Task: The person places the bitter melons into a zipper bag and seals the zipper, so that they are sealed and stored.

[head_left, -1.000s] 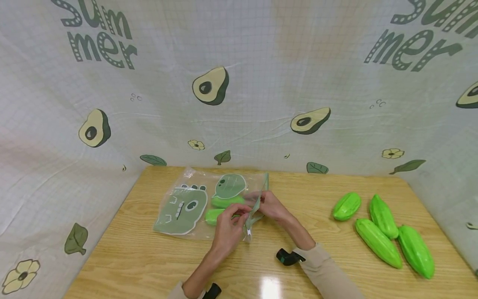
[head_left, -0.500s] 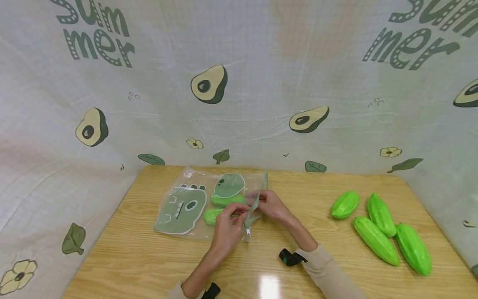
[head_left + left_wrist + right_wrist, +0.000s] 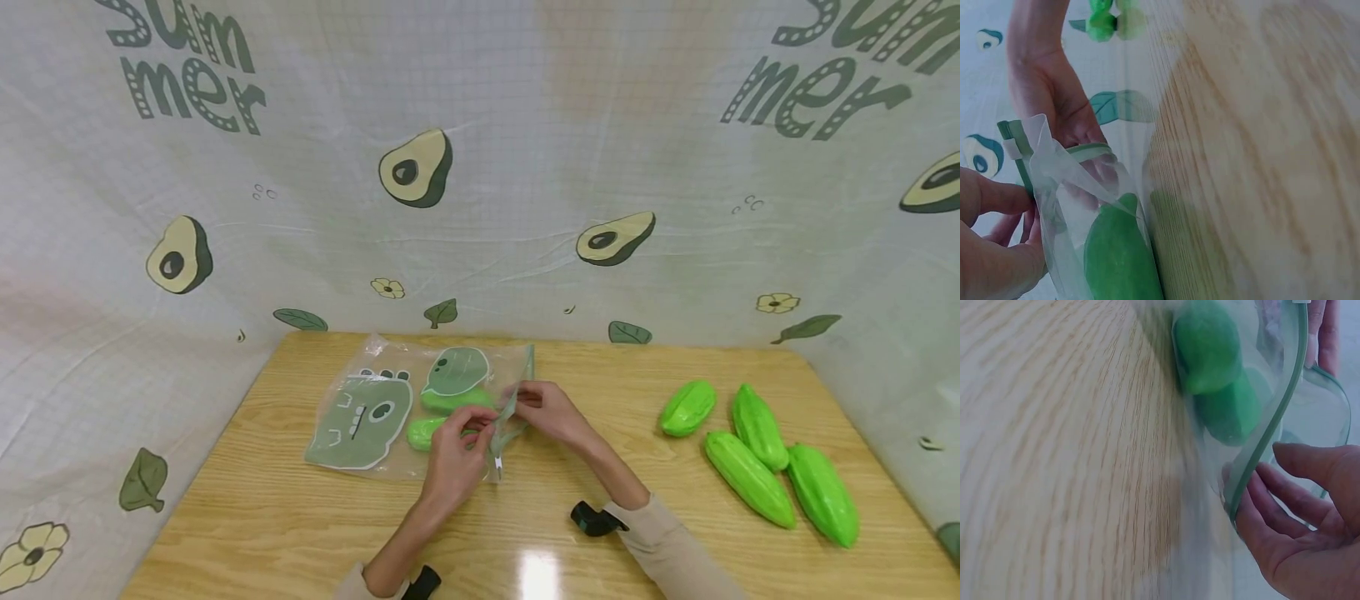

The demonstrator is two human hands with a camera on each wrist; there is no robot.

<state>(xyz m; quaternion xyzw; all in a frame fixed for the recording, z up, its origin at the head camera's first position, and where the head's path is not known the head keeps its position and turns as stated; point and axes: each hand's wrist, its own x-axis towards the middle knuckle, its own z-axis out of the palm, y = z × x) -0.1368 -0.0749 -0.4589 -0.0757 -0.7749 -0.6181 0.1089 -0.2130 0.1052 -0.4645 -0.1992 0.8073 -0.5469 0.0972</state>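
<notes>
A clear zip bag (image 3: 435, 467) printed with green monsters lies on the table, its mouth facing right. Two green, fruit-shaped pieces (image 3: 424, 434) are inside it. With thumb and fingers my left hand (image 3: 456, 458) pinches the near side of the mouth, close to the white slider (image 3: 1011, 149). My right hand (image 3: 553, 410) is at the opening. In the right wrist view its fingertips are behind the green zip strip (image 3: 1279, 412), partly seen through plastic, and the thumb stands apart from the fingers. Nothing is held in that hand.
Several glossy green, ribbed fruit-shaped pieces (image 3: 750, 479) lie together on the right of the wooden table (image 3: 300, 533). A white cloth (image 3: 510, 167) printed with avocados hangs behind the table and at its sides.
My right hand has drawn slightly back to the right, out of the bag's mouth. The left hand keeps its grip on the edge. The head view has shifted a little.
</notes>
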